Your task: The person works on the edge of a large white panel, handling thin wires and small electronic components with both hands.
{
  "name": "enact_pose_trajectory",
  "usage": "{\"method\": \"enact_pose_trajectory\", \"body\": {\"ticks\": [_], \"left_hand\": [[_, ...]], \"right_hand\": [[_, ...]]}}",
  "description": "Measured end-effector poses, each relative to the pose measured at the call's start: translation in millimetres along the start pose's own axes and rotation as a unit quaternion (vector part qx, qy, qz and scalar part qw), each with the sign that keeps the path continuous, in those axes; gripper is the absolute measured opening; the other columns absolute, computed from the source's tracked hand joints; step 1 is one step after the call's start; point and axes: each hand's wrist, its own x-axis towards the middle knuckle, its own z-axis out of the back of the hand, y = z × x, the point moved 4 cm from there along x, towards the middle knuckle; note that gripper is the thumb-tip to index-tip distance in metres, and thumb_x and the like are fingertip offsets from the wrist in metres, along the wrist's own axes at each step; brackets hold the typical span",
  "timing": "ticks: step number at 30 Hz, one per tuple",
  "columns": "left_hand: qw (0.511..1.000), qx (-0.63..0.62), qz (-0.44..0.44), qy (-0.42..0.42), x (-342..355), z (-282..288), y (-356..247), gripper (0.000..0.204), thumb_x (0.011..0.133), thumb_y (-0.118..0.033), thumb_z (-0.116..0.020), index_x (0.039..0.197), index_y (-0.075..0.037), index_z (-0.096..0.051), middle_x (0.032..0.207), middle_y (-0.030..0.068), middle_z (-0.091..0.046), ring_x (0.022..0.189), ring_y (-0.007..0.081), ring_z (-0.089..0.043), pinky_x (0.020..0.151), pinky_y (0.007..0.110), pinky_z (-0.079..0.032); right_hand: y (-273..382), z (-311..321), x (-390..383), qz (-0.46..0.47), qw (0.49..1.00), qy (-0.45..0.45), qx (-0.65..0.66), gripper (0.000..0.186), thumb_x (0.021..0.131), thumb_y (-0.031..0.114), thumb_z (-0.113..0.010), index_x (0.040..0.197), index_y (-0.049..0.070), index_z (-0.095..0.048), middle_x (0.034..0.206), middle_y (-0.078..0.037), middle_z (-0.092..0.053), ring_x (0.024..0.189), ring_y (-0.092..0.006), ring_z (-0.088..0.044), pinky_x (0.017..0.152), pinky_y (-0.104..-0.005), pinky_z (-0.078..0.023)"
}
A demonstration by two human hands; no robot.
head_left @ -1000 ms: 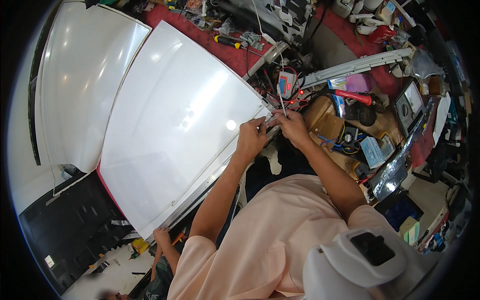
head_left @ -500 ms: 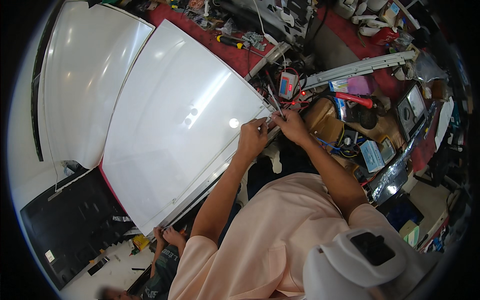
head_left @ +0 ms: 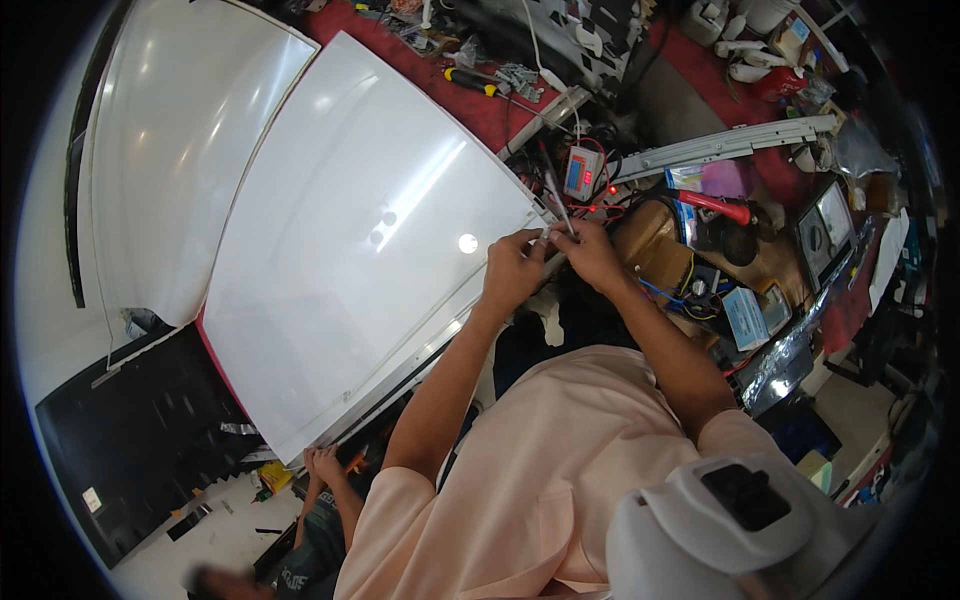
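1. Our right hand [head_left: 592,255] has a slim, pale, pen-like tool [head_left: 557,196] pinched in its fingers, sticking up past them.
2. Our left hand [head_left: 514,270] is just beside it, fingers bunched narrow; honestly can't tell if anything's between them.
3. The big, glossy white flat panel [head_left: 370,260] spreads left of both hands, one corner right by our fingertips.
4. Just beyond the right hand: a small whitish rectangular box with a red-lit display [head_left: 581,172].
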Motion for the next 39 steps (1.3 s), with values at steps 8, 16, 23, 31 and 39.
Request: {"method": "enact_pose_trajectory", "body": {"ticks": [8, 16, 23, 31, 39], "left_hand": [[0.999, 0.039, -0.021, -0.012, -15, -14, -13, 0.017, 0.081, -0.01, -0.062, 0.091, 0.003, -0.067, 0.07, 0.0224, -0.065, 0.055, 0.0346, -0.063, 0.054, 0.039, -0.05], [0.994, 0.048, -0.078, -0.053, -24, -31, -13, 0.011, 0.079, -0.005, -0.062, 0.087, 0.001, -0.067, 0.072, 0.0234, -0.065, 0.061, 0.0373, -0.064, 0.056, 0.041, -0.051], [0.999, -0.017, -0.004, -0.034, -21, -28, -1, 0.011, 0.084, -0.007, -0.059, 0.094, -0.002, -0.059, 0.066, 0.0256, -0.062, 0.055, 0.0393, -0.061, 0.05, 0.042, -0.047], [0.997, -0.004, -0.077, 0.013, -5, -19, -4, 0.017, 0.086, -0.008, -0.058, 0.102, -0.006, -0.063, 0.062, 0.0234, -0.059, 0.057, 0.0395, -0.06, 0.053, 0.044, -0.046], [0.949, -0.091, 0.053, 0.296, 29, -13, 5, 0.018, 0.091, -0.016, -0.055, 0.102, -0.003, -0.061, 0.065, 0.0132, -0.064, 0.049, 0.0246, -0.063, 0.044, 0.033, -0.047]], "right_hand": [[-17, 3, -22, -0.059, 0.993, -0.097, 0.044, 0.022, 0.086, 0.02, -0.066, 0.091, -0.002, -0.067, 0.073, -0.003, -0.065, 0.066, -0.0084, -0.057, 0.061, -0.0265, -0.046], [-23, 8, -22, -0.086, 0.986, -0.125, 0.066, 0.02, 0.086, 0.015, -0.064, 0.093, -0.003, -0.069, 0.074, -0.003, -0.065, 0.067, -0.008, -0.056, 0.062, -0.0244, -0.045], [-19, 4, -26, -0.13, 0.989, -0.07, -0.005, 0.02, 0.092, 0.01, -0.056, 0.105, -0.003, -0.065, 0.087, -0.001, -0.063, 0.075, -0.0065, -0.053, 0.068, -0.0211, -0.042], [-12, 5, -27, -0.119, 0.991, -0.057, -0.037, 0.021, 0.093, 0.009, -0.054, 0.107, -0.004, -0.064, 0.087, -0.001, -0.063, 0.075, -0.0061, -0.052, 0.068, -0.0211, -0.042], [-13, 1, -32, -0.111, 0.987, -0.119, 0.015, 0.02, 0.088, 0.012, -0.061, 0.098, -0.004, -0.065, 0.079, -0.005, -0.063, 0.072, -0.0102, -0.053, 0.067, -0.0263, -0.043]]}}
